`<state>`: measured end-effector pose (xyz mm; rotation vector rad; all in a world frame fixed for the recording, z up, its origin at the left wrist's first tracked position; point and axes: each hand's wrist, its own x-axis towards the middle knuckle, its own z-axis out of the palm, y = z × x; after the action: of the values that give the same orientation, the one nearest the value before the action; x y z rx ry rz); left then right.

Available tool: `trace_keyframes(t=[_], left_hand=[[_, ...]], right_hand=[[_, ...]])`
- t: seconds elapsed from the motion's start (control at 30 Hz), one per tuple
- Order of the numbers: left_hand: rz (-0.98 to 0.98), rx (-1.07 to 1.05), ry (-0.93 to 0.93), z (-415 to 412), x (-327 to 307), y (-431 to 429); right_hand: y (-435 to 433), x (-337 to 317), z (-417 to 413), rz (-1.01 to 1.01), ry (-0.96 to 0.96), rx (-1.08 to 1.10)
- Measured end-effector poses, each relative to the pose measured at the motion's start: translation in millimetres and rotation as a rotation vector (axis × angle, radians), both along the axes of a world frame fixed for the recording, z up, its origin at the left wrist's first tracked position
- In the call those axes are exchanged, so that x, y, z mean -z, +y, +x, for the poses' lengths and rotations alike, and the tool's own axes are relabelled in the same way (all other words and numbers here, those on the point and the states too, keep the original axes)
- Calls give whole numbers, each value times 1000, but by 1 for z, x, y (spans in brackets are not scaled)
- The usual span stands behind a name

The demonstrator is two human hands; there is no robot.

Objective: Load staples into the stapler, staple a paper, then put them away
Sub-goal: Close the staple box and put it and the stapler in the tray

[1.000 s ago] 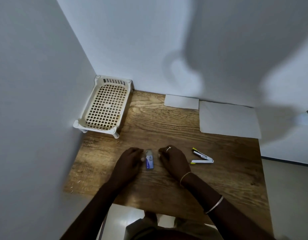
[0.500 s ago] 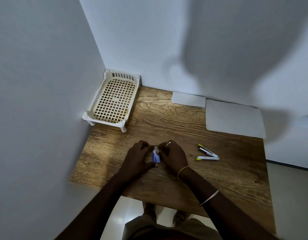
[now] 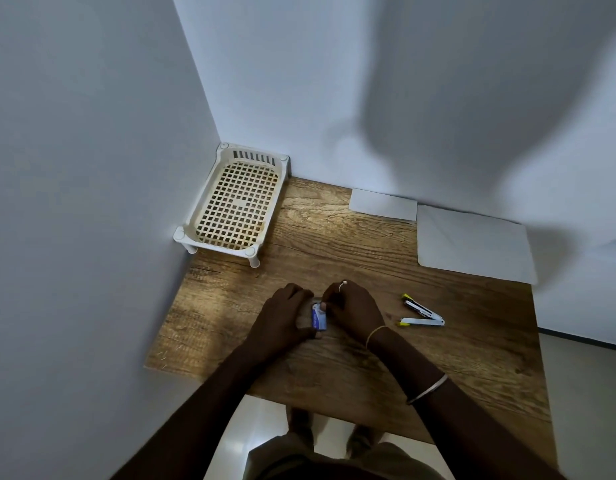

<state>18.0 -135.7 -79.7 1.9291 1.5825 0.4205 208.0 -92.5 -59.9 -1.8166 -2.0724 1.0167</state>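
A small blue and white staple box [image 3: 319, 318] sits on the wooden table [image 3: 334, 237] between my two hands. My left hand [image 3: 286, 315] grips its left side with thumb and fingers. My right hand [image 3: 355, 308], with a ring on one finger, pinches the box's top right end. A white stapler with yellow tips [image 3: 421, 314] lies swung wide open on the table just right of my right hand, untouched. Two white sheets of paper lie at the back: a small one [image 3: 382, 204] and a larger one [image 3: 472, 244].
A cream plastic basket tray [image 3: 195, 233] on short legs stands in the back left corner against the walls. Walls close off the left and back of the table. The table's front edge is near my body and its right edge drops to the floor.
Both hands have closed in on the staple box, which lay untouched between them a second ago. The stapler and papers have not moved.
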Motion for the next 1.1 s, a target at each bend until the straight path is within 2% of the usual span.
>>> trace_keyframes(t=[0.17, 0.4, 0.63, 1.1], left_hand=[[-15, 8, 11, -1, 1, 2], [-12, 13, 29, -3, 3, 5], [-6, 19, 44, -3, 4, 7], [-9, 68, 55, -1, -3, 11]], right_hand=[[4, 2, -2, -42, 15, 6], [3, 1, -4, -3, 13, -11], [14, -4, -6, -124, 52, 63], [29, -10, -6, -289, 58, 35]])
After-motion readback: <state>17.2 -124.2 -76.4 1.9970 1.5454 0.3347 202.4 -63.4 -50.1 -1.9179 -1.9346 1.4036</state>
